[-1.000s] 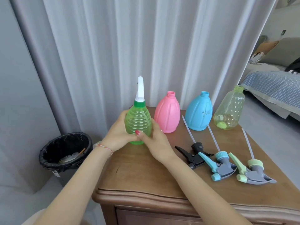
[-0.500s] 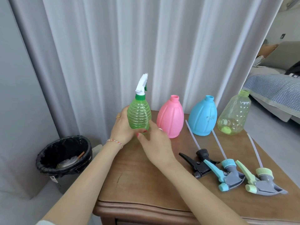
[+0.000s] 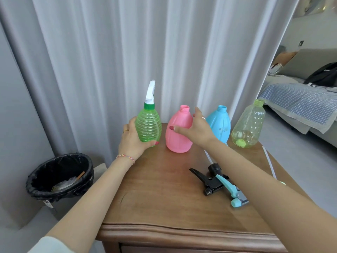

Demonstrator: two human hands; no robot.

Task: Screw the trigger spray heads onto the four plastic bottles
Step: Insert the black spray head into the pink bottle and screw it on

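Observation:
My left hand (image 3: 132, 141) grips the ribbed green bottle (image 3: 149, 126), which carries a white trigger head (image 3: 150, 92) on a green collar and stands at the table's back left. My right hand (image 3: 196, 128) is open, fingers spread around the right side of the open-necked pink bottle (image 3: 177, 136), thumb on its front. The blue bottle (image 3: 219, 123) and the clear yellow-green bottle (image 3: 249, 125) stand open to the right. A black trigger head (image 3: 207, 179) and a teal-and-grey one (image 3: 231, 190) lie on the table, partly behind my right forearm. A third head is mostly hidden.
The wooden table (image 3: 164, 198) has a rounded front edge near me. A black-lined waste bin (image 3: 60, 175) stands on the floor to the left. White curtains (image 3: 145, 52) hang right behind the bottles. A bed with a blue checked cover (image 3: 300, 103) is at the right.
My right hand has let go of the green bottle and reached right to the pink bottle. My left hand has carried the green bottle back and to the left.

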